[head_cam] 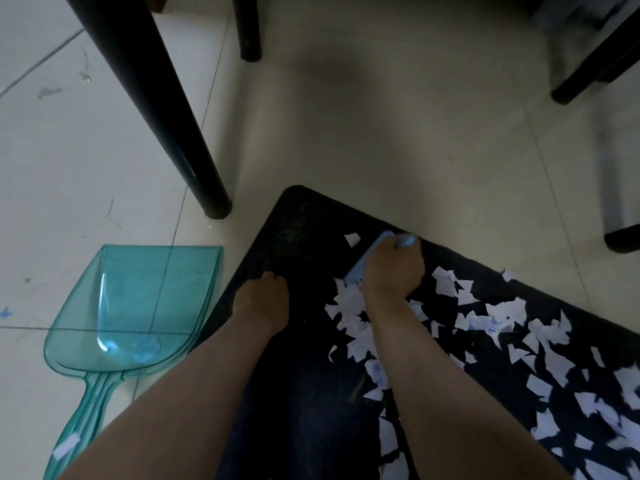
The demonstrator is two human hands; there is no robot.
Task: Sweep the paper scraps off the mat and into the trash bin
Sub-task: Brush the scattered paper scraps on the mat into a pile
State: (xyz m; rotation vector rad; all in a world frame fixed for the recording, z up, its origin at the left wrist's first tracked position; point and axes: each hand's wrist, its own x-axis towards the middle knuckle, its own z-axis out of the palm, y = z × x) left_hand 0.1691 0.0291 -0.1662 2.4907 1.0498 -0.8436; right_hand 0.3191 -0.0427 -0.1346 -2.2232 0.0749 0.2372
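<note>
A dark mat (304, 237) lies on the tiled floor, its far corner pointing up the view. Several white paper scraps (491, 317) cover its right half. My right hand (393, 268) is shut on a light blue hand brush (367, 258) that rests on the mat among the scraps near the far edge. My left hand (263, 299) presses down on the mat's left edge with fingers curled, holding nothing. A clear teal dustpan (138, 306) lies flat on the floor to the left of the mat. No trash bin is in view.
A black table leg (166, 109) stands just beyond the mat's far-left corner. More dark furniture legs (247, 29) stand at the top and at the right (588, 71). One small scrap (65, 445) lies by the dustpan handle.
</note>
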